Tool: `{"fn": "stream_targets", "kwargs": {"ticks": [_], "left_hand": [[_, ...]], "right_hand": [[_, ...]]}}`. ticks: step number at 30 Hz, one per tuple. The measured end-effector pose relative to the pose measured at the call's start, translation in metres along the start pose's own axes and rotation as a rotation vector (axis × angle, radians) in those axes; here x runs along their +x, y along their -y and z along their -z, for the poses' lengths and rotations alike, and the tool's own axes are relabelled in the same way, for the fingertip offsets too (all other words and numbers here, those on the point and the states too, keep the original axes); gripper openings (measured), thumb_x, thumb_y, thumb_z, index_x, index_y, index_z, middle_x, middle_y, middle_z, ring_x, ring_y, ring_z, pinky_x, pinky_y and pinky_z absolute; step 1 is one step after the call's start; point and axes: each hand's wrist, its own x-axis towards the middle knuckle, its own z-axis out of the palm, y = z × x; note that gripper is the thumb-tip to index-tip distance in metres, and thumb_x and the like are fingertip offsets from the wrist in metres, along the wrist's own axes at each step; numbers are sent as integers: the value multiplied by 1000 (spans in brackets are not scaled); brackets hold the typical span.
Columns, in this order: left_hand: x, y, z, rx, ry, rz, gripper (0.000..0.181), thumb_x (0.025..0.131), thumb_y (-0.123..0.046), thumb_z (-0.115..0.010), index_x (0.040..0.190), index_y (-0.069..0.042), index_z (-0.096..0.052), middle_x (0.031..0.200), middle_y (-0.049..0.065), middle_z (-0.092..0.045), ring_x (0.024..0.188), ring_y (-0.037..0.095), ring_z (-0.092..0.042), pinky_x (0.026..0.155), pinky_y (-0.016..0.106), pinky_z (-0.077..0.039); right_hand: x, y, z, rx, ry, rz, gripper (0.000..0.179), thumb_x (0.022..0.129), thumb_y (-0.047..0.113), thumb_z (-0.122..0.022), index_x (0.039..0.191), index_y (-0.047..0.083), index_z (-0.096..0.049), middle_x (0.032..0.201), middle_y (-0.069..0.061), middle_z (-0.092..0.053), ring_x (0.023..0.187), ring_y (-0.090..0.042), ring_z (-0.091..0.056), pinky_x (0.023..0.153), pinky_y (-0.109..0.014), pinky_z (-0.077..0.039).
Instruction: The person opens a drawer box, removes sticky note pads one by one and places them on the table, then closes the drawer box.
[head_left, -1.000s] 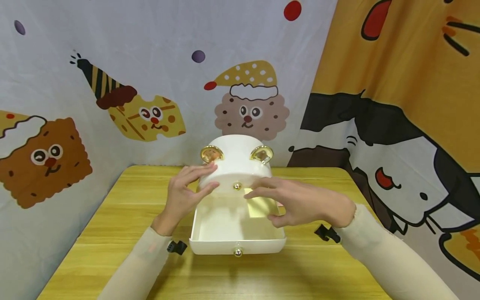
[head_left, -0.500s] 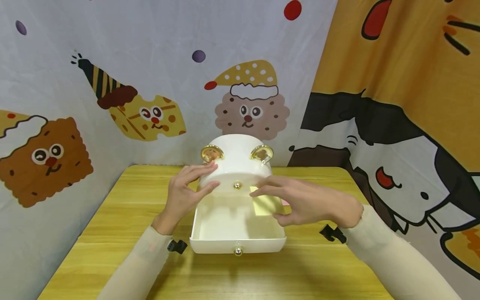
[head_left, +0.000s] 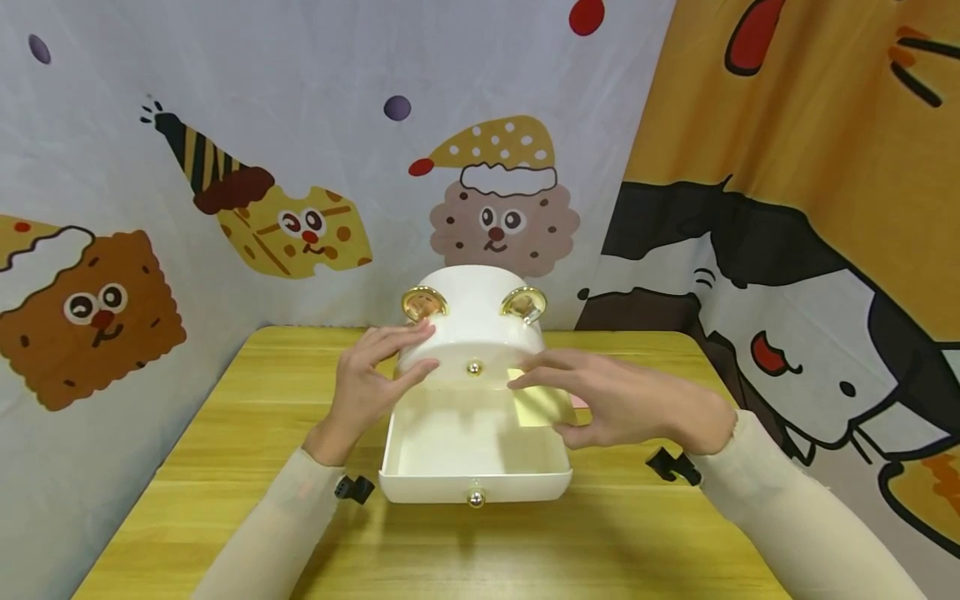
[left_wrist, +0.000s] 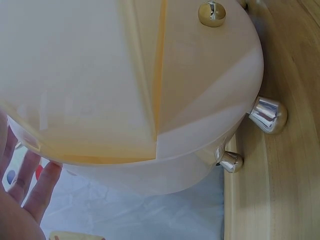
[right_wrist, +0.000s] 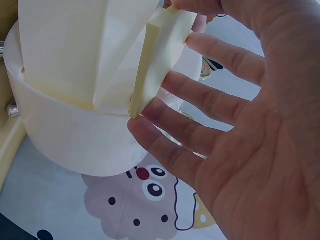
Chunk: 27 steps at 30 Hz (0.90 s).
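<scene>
A white storage box [head_left: 480, 333] with gold round ears stands on the table, its lower drawer [head_left: 480, 487] pulled out toward me. My left hand [head_left: 367, 392] holds the box's left side, thumb on the front and fingers at the upper edge; in the left wrist view its fingers [left_wrist: 42, 187] lie along the rim. Over the drawer's right rear part, my right hand [head_left: 626, 400] pinches a yellow sticky note pad [head_left: 543, 400]. A bit of pink [head_left: 578, 402] shows beside the pad. In the right wrist view the pad [right_wrist: 167, 55] stands edge-on against the fingers.
The wooden table [head_left: 247, 467] extends to both sides and in front of the box. A patterned cloth [head_left: 480, 75] hangs close behind it, and another [head_left: 795, 275] at the right. Gold knobs [head_left: 476, 498] stick out from the drawer fronts.
My right hand has moved slightly to the right with the sticky note pad, and more pink shows beside it. The left hand and the drawer have stayed in place.
</scene>
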Motion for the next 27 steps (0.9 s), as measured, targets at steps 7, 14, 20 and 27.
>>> {"fn": "stream_targets", "kwargs": {"ticks": [7, 14, 20, 27], "left_hand": [[0, -1, 0, -11, 0, -5, 54, 81, -1, -105, 132, -11, -89, 133, 10, -89, 119, 31, -82, 109, 16, -58], [1, -1, 0, -19, 0, -3, 54, 81, 0, -104, 132, -11, -89, 133, 11, -89, 120, 31, -82, 109, 17, -58], [1, 0, 0, -12, 0, -1, 54, 81, -1, -105, 131, -12, -89, 132, 10, -89, 119, 30, -82, 109, 16, -58], [0, 1, 0, -11, -2, 2, 55, 81, 1, -105, 132, -12, -89, 132, 9, -89, 119, 30, -82, 108, 16, -58]], "right_hand": [[-5, -2, 1, 7, -8, -12, 70, 94, 15, -88, 160, 23, -68, 170, -7, -63, 151, -29, -68, 119, -52, -64], [-11, -3, 1, -1, -2, -63, 71, 95, 18, -89, 162, 27, -66, 173, -6, -61, 145, -25, -69, 109, -47, -65], [-14, -3, 2, -6, -4, -88, 69, 97, 19, -89, 162, 27, -67, 171, -4, -62, 139, -21, -69, 106, -46, -65], [-20, -4, 4, 4, -23, -89, 70, 95, 19, -90, 161, 28, -68, 170, -5, -63, 147, -26, -69, 115, -53, -66]]}}
